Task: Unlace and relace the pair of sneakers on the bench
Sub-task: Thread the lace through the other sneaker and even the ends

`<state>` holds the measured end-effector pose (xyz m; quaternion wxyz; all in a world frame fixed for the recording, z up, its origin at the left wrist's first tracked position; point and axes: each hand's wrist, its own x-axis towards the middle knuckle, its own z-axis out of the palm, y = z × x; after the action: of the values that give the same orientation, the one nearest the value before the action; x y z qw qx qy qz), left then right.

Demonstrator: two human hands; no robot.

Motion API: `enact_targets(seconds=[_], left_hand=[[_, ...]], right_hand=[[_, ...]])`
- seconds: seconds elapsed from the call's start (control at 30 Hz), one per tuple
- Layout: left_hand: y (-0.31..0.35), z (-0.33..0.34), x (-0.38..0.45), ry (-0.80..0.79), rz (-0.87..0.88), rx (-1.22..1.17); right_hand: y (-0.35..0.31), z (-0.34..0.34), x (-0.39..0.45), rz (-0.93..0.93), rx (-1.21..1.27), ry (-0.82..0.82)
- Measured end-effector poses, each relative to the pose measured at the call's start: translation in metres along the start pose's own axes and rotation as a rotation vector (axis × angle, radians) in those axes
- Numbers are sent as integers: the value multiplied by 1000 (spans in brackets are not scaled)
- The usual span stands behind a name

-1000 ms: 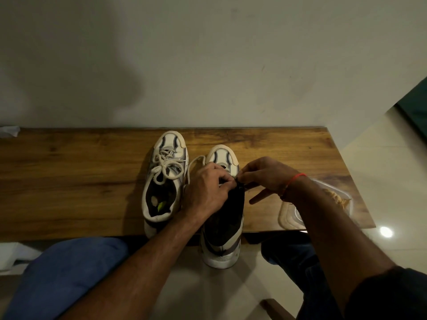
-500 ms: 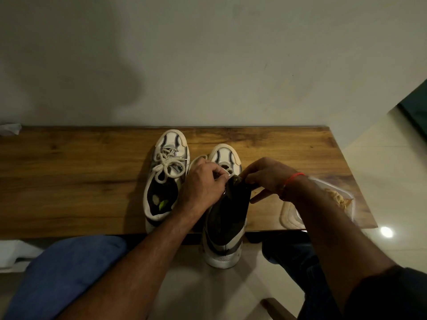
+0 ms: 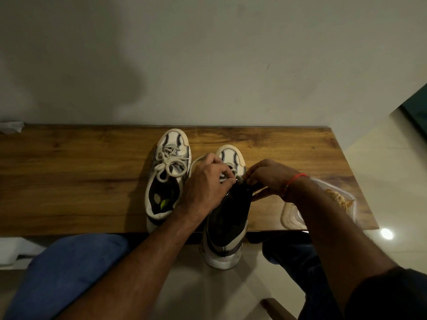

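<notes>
Since the earlier frame, the left hand (image 3: 208, 181) is being shifted toward the toe of the right sneaker (image 3: 227, 215), whose heel is overhanging the bench's (image 3: 69, 181) front edge. A lace (image 3: 227, 180) is being pinched by both hands, the right hand (image 3: 269, 175) closed on its end. The left sneaker (image 3: 167, 179) is being left tied. The overhanging sneaker could be tipped off by a hard pull. No readable writing is being shown.
</notes>
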<state>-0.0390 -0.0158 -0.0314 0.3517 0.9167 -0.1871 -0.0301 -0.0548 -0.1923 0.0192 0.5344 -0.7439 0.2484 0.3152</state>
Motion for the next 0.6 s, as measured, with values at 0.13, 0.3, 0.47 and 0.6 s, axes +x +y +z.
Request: enact_targets(seconds=[0.13,0.3,0.47,0.6], left_hand=[[4,-3,-1,13,109,99],[5,-4,-2,-1,104,112],[4,-5,-1,-50,66,48],[3,-6,0,-76,44,17]], right_hand=[[-1,-1,0,-11,5,4],[-1,-2,-1,-9,32,-2],[0,-1,1,-10,34,18],[1,-1,2,-28,7,26]])
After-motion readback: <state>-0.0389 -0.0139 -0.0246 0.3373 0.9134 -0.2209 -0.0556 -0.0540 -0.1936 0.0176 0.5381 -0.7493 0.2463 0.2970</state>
